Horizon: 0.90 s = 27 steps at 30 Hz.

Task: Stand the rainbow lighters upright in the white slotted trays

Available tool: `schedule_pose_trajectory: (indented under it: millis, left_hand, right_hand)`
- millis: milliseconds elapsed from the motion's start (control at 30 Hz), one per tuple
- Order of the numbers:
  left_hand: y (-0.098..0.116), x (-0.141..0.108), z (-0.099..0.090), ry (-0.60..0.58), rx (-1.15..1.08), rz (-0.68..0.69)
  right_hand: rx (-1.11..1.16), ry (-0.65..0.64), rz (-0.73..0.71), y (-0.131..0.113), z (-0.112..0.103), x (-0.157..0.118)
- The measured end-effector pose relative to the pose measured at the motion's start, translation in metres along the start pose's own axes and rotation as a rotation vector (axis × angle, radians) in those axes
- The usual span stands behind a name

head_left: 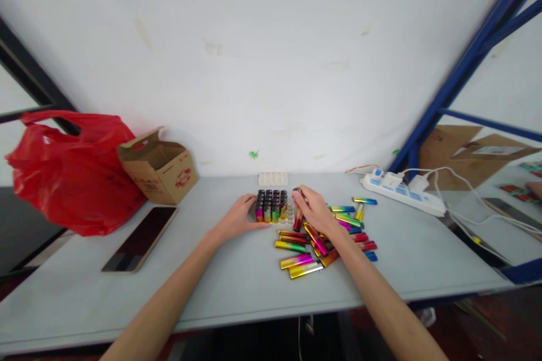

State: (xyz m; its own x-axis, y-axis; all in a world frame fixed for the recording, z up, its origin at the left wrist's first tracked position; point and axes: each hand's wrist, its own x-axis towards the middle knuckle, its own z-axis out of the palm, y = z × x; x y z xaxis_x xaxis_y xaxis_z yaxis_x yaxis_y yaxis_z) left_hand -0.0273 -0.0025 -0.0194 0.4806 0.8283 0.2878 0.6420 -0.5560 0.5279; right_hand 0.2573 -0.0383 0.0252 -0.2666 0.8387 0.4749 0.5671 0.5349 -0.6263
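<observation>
White wall (262, 84) behind grey table (237, 287)

Two trays: one rear tray (273, 179) at the tabletop's (237, 287) back edge, one front tray (290, 217) nearer the front edge. Four standing lighters (275, 215) make up the front tray's nearest row; those behind overlap too much for a sure total. One held lighter (297, 220) in the right grip (315, 209). Loose lighters (296, 261), more than a dozen, overlap right of the middle. Toward the back left corner, one red bag (80, 174) and one cardboard box (175, 177). One dark-screened device (140, 239) toward the left edge. One power strip (406, 196) near the back right corner.
</observation>
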Motion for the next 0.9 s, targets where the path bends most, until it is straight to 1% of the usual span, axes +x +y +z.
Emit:
schedule_pose_trajectory:
  millis: [100, 167, 233, 367, 467, 600, 667, 767, 867, 900]
  left_hand:
    - [-0.002, -0.001, 0.001, 0.01, -0.008, -0.01]
    - [-0.002, -0.001, 0.001, 0.018, -0.011, -0.015]
    - [-0.002, -0.001, 0.001, 0.025, -0.017, -0.013]
    - [-0.001, -0.001, 0.001, 0.04, -0.038, 0.002]
    - [-0.001, -0.001, 0.001, 0.039, -0.04, 0.003]
    - [-0.003, -0.001, 0.003, 0.029, -0.027, -0.006]
    - [-0.005, -0.001, 0.004, 0.035, -0.029, -0.011]
    - [-0.006, -0.001, 0.004, 0.045, -0.033, -0.013]
    - [-0.005, -0.001, 0.003, 0.041, -0.033, -0.01]
    - [-0.005, -0.001, 0.003, 0.038, -0.033, -0.009]
  right_hand:
    - [-0.106, -0.095, -0.087, -0.003, -0.006, -0.002]
    - [-0.13, -0.183, -0.07, -0.003, -0.006, -0.004]
    - [-0.12, -0.237, -0.034, -0.002, -0.004, -0.005]
    - [-0.086, -0.277, -0.013, 0.002, -0.002, -0.005]
    - [-0.106, -0.314, 0.002, 0.003, -0.003, -0.005]
    - [-0.148, -0.383, -0.046, 0.002, -0.001, -0.005]
    - [-0.2, -0.39, -0.063, 0.001, 0.002, -0.005]
    - [-0.323, -0.365, -0.042, -0.002, 0.006, -0.006]
    - [-0.367, -0.37, -0.003, -0.003, 0.002, -0.005]
    - [-0.364, -0.35, 0.009, -0.001, -0.001, -0.005]
